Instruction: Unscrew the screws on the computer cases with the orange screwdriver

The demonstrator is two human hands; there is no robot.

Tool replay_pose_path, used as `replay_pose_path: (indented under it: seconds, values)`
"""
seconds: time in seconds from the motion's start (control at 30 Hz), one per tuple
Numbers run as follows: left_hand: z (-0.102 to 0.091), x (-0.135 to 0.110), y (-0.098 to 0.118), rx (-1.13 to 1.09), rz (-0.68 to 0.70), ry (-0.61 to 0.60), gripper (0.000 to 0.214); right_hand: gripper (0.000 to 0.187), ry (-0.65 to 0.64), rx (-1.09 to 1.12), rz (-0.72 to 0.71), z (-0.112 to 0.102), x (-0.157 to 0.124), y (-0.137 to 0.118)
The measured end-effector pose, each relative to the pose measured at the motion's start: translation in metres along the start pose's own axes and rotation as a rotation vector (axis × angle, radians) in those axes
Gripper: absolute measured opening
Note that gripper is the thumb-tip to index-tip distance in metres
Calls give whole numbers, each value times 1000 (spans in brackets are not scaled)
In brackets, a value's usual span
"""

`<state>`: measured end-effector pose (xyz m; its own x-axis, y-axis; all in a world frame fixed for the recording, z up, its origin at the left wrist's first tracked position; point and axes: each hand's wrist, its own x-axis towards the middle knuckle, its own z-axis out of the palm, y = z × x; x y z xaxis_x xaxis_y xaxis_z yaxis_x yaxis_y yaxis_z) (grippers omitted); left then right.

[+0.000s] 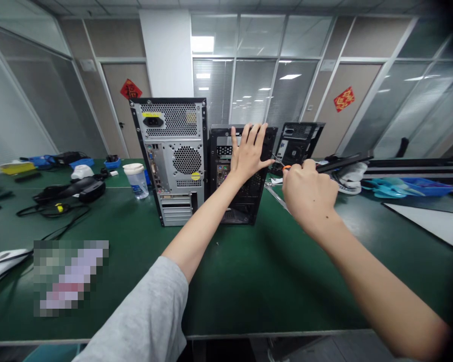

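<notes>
A black computer case (257,188) stands upright on the green table with its back panel toward me. My left hand (247,155) lies against the upper part of that panel, fingers spread, covering some of it. To the right of the case, my right hand (310,195) is closed around a screwdriver (286,167) with some orange on its handle. Its thin shaft points toward the case's right edge; whether the tip touches a screw cannot be made out. Close by on the left stands a taller computer case (186,160), its silver back panel also facing me.
Behind my right hand is another computer case (294,143). A lidded plastic cup (136,182) stands left of the tall case. Black cables (66,203) lie further left. On the right are a blue tray (428,187) and a white panel (434,223).
</notes>
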<state>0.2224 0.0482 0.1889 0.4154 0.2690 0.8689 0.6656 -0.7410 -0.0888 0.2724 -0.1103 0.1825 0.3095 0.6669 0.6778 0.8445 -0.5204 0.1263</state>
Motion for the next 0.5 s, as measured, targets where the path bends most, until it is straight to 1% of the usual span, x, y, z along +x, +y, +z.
replay_pose_path:
  seconds: [0.17, 0.37, 0.5]
  values:
    - [-1, 0, 0, 26, -4, -23, 88, 39, 37, 6, -4, -3, 0, 1]
    - [0, 1, -1, 30, -1, -29, 90, 28, 32, -18, -15, -9, 1, -2]
    - [0, 0, -2, 28, 4, -16, 89, 27, 85, -26, -29, -10, 0, -4]
